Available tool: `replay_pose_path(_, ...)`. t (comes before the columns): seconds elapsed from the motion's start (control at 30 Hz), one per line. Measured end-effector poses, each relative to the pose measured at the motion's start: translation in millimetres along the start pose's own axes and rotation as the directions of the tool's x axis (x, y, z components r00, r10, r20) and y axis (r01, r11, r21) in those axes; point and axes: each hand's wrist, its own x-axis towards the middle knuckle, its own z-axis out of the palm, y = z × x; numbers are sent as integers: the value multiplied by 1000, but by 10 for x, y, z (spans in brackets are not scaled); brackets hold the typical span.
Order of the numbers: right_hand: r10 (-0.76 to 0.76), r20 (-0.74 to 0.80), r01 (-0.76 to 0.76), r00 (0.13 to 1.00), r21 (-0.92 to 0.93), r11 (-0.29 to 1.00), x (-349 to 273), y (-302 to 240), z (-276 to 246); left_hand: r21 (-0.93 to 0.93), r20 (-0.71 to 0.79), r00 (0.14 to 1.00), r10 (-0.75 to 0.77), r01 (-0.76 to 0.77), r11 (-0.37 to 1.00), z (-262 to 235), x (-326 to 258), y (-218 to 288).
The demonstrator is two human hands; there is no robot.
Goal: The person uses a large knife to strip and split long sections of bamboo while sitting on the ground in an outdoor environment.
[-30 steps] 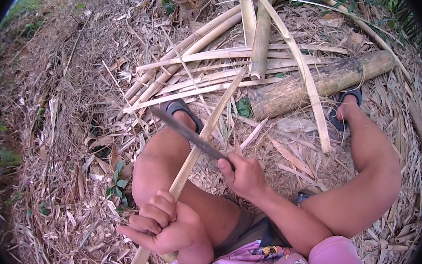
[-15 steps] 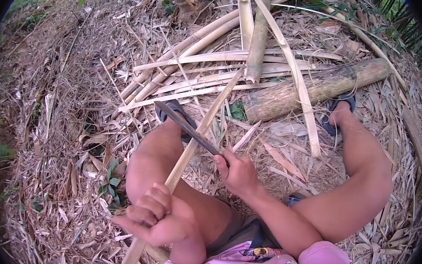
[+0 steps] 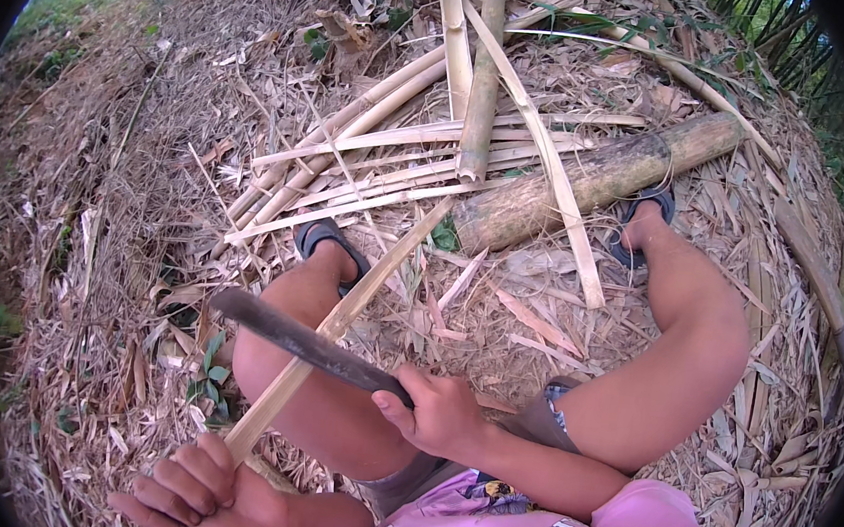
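Note:
My left hand (image 3: 206,496) is closed round the lower part of a long, pale bamboo strip (image 3: 365,289). The strip slants up and away across my left leg, its far tip near the split pieces on the ground. In my right hand (image 3: 434,410) is the handle of a machete (image 3: 285,337) with a dark, broad blade. That blade lies across the strip, above my left thigh, and its tip points left. The handle is mostly hidden by my fingers.
A thick bamboo log (image 3: 590,183) lies beyond my feet. Several split bamboo strips (image 3: 380,175) and a bamboo pole (image 3: 482,88) are piled to its left. One curved strip (image 3: 556,170) rests across the log. Dry leaves and shavings cover the slope.
Both hands have moved nearer my body and to the left. The machete has come down along the bamboo strip, showing more of its flat side. The strip has shifted down and left.

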Motion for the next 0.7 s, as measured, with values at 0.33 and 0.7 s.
replay_pose_path(0.33,-71,56,66,996,85,994,-304,-117,8,-26,18,999,-38,38,999,153,-119,426)
replay_pose_path(0.7,-244,64,228,968,197,954,-312,-297,19,116,12,999,38,-39,992,214,-244,106)
